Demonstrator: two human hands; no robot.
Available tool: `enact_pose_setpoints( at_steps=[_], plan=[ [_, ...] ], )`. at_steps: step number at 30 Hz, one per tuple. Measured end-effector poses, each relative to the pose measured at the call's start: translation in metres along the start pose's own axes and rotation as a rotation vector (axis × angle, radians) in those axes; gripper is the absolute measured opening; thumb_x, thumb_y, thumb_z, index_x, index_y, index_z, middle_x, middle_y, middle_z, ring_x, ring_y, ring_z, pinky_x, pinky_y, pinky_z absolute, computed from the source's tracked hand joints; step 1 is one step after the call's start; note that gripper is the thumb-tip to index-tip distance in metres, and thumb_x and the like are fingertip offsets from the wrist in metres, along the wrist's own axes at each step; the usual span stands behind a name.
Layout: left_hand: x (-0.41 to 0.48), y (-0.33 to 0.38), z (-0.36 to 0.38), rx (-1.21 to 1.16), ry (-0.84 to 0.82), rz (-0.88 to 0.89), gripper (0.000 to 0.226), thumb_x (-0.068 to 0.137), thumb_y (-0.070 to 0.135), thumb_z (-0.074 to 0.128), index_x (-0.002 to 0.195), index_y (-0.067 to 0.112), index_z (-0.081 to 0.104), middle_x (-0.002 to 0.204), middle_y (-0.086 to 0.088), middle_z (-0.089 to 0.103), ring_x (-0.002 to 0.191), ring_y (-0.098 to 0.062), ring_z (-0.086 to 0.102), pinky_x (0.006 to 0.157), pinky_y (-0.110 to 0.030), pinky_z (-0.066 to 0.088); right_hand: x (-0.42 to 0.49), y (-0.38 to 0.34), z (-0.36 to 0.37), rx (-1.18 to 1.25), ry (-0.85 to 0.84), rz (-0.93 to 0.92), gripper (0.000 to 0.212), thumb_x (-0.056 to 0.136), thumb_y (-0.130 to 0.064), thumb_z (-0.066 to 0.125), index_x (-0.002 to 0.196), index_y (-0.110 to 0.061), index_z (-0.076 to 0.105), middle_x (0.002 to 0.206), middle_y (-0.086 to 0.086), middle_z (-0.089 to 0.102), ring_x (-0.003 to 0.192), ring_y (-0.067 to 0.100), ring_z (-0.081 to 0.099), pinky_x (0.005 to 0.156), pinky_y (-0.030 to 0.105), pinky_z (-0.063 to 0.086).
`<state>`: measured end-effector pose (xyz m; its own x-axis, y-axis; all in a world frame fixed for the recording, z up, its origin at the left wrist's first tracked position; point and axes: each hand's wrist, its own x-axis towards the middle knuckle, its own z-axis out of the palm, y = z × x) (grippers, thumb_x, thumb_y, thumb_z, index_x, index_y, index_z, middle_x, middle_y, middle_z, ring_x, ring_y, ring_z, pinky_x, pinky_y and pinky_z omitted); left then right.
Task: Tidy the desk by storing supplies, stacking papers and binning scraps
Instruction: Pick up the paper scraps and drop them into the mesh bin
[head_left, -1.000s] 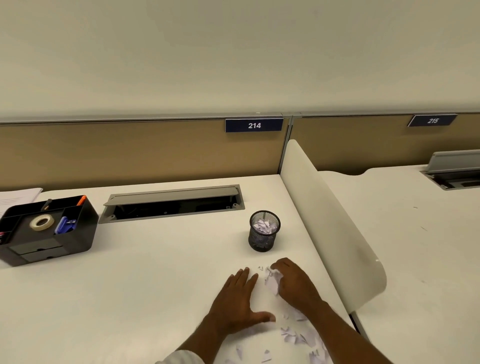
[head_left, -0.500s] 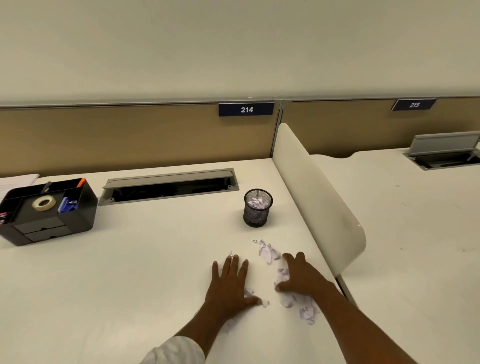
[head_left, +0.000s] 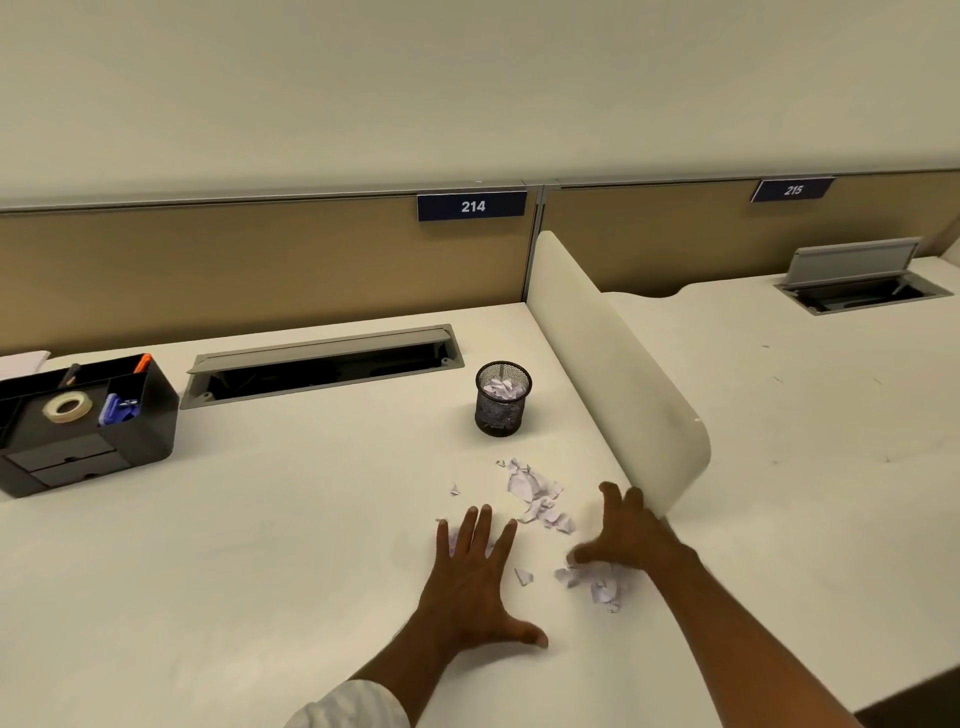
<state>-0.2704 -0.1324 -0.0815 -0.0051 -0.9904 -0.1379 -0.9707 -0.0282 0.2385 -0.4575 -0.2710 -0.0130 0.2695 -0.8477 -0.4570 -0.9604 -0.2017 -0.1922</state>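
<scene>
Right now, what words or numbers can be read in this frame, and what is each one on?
"214": white digits on the dark blue plate on the tan partition behind this desk.
"215": on the second blue plate, above the neighbouring desk.
Paper scraps and black organiser: no print legible.

The blurred right hand (head_left: 631, 538) hides part of the torn white paper scraps (head_left: 597, 584). At nine o'clock, the view's edge crops the black plastic organiser (head_left: 130, 441).
</scene>
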Motion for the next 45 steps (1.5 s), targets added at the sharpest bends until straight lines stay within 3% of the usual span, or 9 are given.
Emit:
enact_pose_setpoints(
  at_steps=[3, 7, 10, 13, 17, 22, 26, 40, 45],
  plan=[
    [-0.003, -0.001, 0.009, -0.03, -0.067, -0.041, 0.138, 0.042, 0.106, 0.025, 0.151, 0.021, 0.025, 0.156, -0.02, 0.021, 0.145, -0.031, 0.006, 0.106, -0.061, 0.005, -0.015, 0.0, 0.009, -0.135, -0.266, 0.095, 0.136, 0.053, -0.051, 0.087, 0.149, -0.015, -0.003, 0.149, 0.019, 0.013, 0.128, 0.037, 0.044, 0.096, 0.045, 0.05],
    [0.001, -0.002, 0.0, 0.01, -0.08, -0.079, 0.131, 0.051, 0.101, 0.018, 0.153, 0.02, 0.009, 0.158, -0.015, -0.004, 0.146, -0.035, -0.003, 0.107, -0.054, -0.018, -0.017, -0.013, 0.033, -0.071, -0.199, 0.096, 0.096, 0.064, -0.026, 0.083, 0.136, -0.012, 0.02, 0.125, 0.017, 0.038, 0.101, 0.031, 0.062, 0.083, 0.039, 0.056],
    [0.005, -0.003, -0.007, 0.003, -0.106, -0.142, 0.103, 0.073, 0.089, 0.026, 0.144, 0.016, 0.038, 0.152, -0.016, 0.032, 0.137, -0.035, 0.039, 0.107, -0.055, 0.012, -0.009, -0.027, 0.039, -0.003, -0.11, -0.008, 0.073, 0.078, -0.034, 0.07, 0.13, -0.01, 0.024, 0.123, 0.019, 0.047, 0.107, 0.029, 0.058, 0.085, 0.036, 0.051],
    [0.006, -0.007, -0.01, -0.003, 0.029, -0.174, 0.091, 0.083, 0.077, 0.029, 0.152, 0.019, 0.019, 0.16, -0.012, 0.014, 0.145, -0.031, 0.02, 0.115, -0.048, 0.015, 0.004, -0.043, 0.035, 0.15, -0.055, -0.022, 0.074, 0.078, -0.036, 0.071, 0.131, -0.008, 0.027, 0.125, 0.02, 0.051, 0.112, 0.032, 0.057, 0.089, 0.035, 0.048],
    [-0.007, -0.015, -0.023, -0.137, 0.159, -0.18, 0.071, 0.072, 0.084, 0.04, 0.111, 0.028, 0.057, 0.107, 0.008, 0.06, 0.094, -0.013, 0.059, 0.075, -0.029, 0.047, 0.018, -0.057, 0.027, 0.34, 0.057, -0.09, 0.074, 0.077, -0.022, 0.071, 0.137, -0.01, 0.03, 0.125, 0.021, 0.052, 0.114, 0.034, 0.054, 0.092, 0.032, 0.045],
    [-0.016, -0.03, -0.05, -0.463, -0.621, -0.128, 0.043, 0.073, 0.059, 0.066, 0.07, 0.016, 0.071, 0.07, 0.002, 0.071, 0.049, -0.007, 0.056, 0.055, -0.02, 0.046, 0.029, -0.063, 0.021, 0.338, 0.069, -0.145, 0.082, 0.074, -0.018, 0.072, 0.142, -0.014, 0.027, 0.127, 0.019, 0.048, 0.118, 0.032, 0.05, 0.093, 0.029, 0.041],
    [-0.01, -0.027, -0.051, -0.534, -0.853, -0.182, 0.028, 0.078, 0.039, 0.073, 0.071, 0.012, 0.069, 0.07, 0.0, 0.074, 0.05, -0.004, 0.063, 0.05, -0.017, 0.051, 0.035, -0.065, 0.018, 0.343, 0.066, -0.133, 0.086, 0.075, -0.014, 0.072, 0.145, -0.013, 0.023, 0.129, 0.019, 0.045, 0.118, 0.032, 0.051, 0.09, 0.027, 0.04],
    [0.031, -0.04, -0.038, -0.683, 0.159, -0.233, 0.013, 0.085, 0.021, 0.063, 0.09, 0.019, 0.075, 0.087, 0.006, 0.075, 0.078, -0.001, 0.067, 0.076, -0.02, 0.051, 0.04, -0.054, 0.017, 0.413, 0.106, -0.172, 0.09, 0.071, -0.022, 0.079, 0.144, -0.009, 0.028, 0.132, 0.02, 0.049, 0.123, 0.032, 0.047, 0.095, 0.029, 0.039],
    [0.021, -0.044, -0.038, -0.497, 0.201, -0.101, 0.079, 0.067, 0.071, 0.06, 0.134, 0.031, 0.051, 0.143, 0.008, 0.048, 0.135, -0.009, 0.04, 0.113, -0.026, 0.03, 0.038, -0.054, 0.02, 0.204, -0.055, -0.223, 0.127, 0.055, -0.05, 0.084, 0.15, -0.023, 0.005, 0.135, 0.013, 0.032, 0.124, 0.031, 0.046, 0.1, 0.036, 0.043]
  ],
)
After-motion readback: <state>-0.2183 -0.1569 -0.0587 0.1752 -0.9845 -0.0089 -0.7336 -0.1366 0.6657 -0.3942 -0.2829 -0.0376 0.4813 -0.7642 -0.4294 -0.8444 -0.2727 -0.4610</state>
